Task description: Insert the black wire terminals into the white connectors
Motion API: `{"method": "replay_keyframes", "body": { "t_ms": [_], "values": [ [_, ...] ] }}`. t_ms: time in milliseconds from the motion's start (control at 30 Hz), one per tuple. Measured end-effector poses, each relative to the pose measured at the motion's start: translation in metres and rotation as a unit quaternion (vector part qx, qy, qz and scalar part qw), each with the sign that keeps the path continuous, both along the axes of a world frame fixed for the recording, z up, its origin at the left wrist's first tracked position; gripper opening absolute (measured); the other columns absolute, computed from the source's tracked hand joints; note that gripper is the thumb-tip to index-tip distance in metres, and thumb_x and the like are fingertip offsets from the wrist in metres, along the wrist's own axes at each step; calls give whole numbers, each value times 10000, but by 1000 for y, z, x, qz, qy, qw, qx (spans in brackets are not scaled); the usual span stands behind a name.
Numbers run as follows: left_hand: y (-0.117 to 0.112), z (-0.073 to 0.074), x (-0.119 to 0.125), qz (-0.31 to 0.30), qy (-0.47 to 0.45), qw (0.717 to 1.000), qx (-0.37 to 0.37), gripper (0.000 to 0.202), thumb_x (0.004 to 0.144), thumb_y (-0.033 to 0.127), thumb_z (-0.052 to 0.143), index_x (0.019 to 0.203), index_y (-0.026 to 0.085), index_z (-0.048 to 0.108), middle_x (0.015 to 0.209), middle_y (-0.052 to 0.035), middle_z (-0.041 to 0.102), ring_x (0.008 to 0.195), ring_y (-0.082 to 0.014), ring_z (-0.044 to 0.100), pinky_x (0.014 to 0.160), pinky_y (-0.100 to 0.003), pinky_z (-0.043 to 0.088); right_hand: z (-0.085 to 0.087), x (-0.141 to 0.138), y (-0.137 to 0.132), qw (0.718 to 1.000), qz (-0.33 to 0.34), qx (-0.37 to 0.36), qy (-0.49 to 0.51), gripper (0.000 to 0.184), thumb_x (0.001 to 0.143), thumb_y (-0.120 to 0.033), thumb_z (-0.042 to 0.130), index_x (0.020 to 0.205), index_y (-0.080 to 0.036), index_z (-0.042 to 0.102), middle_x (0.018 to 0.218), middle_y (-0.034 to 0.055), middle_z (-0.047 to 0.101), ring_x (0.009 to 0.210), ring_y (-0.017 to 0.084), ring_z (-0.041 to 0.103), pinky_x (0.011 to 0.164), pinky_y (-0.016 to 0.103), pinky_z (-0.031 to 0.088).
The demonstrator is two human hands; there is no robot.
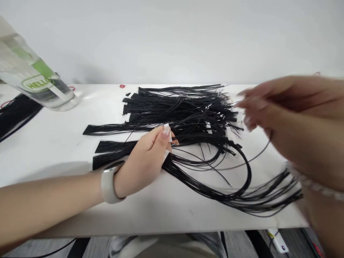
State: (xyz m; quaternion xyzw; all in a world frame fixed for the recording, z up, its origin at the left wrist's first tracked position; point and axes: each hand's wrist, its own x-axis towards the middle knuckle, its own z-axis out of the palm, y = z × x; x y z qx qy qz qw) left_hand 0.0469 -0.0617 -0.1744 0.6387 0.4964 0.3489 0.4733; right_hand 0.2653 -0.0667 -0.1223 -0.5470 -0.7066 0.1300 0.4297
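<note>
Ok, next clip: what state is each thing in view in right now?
Long thin black insulated wires: heaped in bundles, partly tangled.
Left hand: closed around some wires.
Right hand: raised above the wires, blurred.
Clear plastic bottle with green label: base on table, leaning in view.
Pale smooth wristband: around left wrist.

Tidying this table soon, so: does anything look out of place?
The black wires are tangled: loose strands loop out of the bundles toward the white table's front edge, by the left hand. The clear bottle leans steeply rather than standing upright.
</note>
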Motion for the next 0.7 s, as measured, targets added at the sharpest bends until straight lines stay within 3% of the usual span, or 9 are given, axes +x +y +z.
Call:
{"method": "replay_keyframes", "body": {
  "t_ms": [100,200,367,700],
  "values": [
    [-2,-2,0,-14,13,1000,10,352,876,446,295,722,187,477,647,11,501,640,-121,459,631,-247,356,-5,-21,-4,998,23,1,-65,83,742,-262,615,722,-183,635,653,-6,594,556,62,486,478,205,366],
    [-4,-3,-1,-22,32,999,25,338,878,431,299,754,190,501,627,8,510,633,-129,463,625,-247,363,-12,-30,-3,990,46,21,-128,127,759,-256,593,664,-172,592,627,-17,560,533,63,439,481,215,348],
    [-5,0,-1,-40,61,995,61,354,891,379,299,649,185,469,645,7,503,634,-108,449,626,-221,367,-19,-32,-3,979,76,37,-184,167,811,-229,512,658,-163,506,637,-6,524,570,77,439,526,219,340],
    [-5,3,1,-62,74,993,64,377,895,398,256,615,190,398,649,4,464,682,-120,452,610,-229,348,-17,-35,-5,974,110,17,-198,158,826,-199,481,674,-161,493,652,-8,515,591,70,439,544,209,333]
  ]
}}
